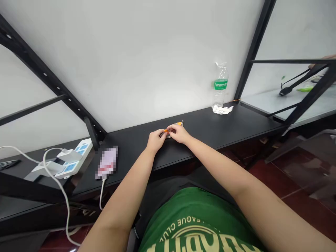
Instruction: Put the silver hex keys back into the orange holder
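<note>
Both hands meet over the middle of the black shelf board (204, 126). My left hand (155, 140) is closed, thumb and fingertips pinching a small orange piece (166, 131). Touching the same spot from the right, my right hand (180, 134) has its fingers bent and drawn together around it. Beneath the fingertips a thin silvery edge shows, mostly covered by the hands. Just behind the right hand, another bit of orange with a metallic end (180, 123) sticks out. Whether these parts are joined I cannot tell.
A clear plastic bottle (220, 85) with a green label stands by the wall, a crumpled white tissue (222, 110) at its base. At left lie a blurred-out phone (107, 162) on a white cable and a power strip (78, 157) with chargers. Black metal posts frame the shelf.
</note>
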### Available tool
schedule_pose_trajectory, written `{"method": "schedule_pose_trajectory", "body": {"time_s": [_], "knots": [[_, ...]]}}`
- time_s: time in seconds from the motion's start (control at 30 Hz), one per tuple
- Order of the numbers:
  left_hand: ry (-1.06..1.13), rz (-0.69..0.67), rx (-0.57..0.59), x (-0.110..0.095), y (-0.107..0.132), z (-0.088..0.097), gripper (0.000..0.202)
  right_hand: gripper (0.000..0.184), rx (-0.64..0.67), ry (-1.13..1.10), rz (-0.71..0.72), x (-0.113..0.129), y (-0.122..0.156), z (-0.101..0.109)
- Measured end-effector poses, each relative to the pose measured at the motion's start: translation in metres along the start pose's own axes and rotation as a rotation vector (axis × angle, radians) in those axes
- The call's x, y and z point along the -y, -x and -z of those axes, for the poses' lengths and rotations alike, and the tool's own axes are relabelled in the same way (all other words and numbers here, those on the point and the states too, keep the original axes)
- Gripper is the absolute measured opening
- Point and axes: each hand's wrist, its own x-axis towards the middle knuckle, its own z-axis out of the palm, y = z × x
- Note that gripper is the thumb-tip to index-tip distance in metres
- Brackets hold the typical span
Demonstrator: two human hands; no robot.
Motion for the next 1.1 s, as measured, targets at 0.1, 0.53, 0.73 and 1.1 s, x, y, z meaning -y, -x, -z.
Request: {"method": "schedule_pose_trajectory", "body": {"time_s": [0.1, 0.53, 0.73, 1.1], "knots": [[0.009, 0.006, 0.008, 0.000, -0.001, 0.000, 0.020, 0.024, 0.010, -0.030, -0.026, 0.000, 0.000, 0.002], [0.100, 0.101, 0.030, 0.006, -0.001, 0.000, 0.021, 0.021, -0.053, 0.129, -0.181, 0.003, 0.000, 0.012], [0.096, 0.166, -0.052, 0.012, -0.004, 0.004, 0.023, 0.013, -0.100, 0.366, -0.310, -0.003, 0.000, 0.025], [0.095, 0.140, -0.042, 0.003, -0.002, 0.004, 0.018, 0.015, -0.019, 0.280, -0.112, -0.001, 0.000, 0.019]]}}
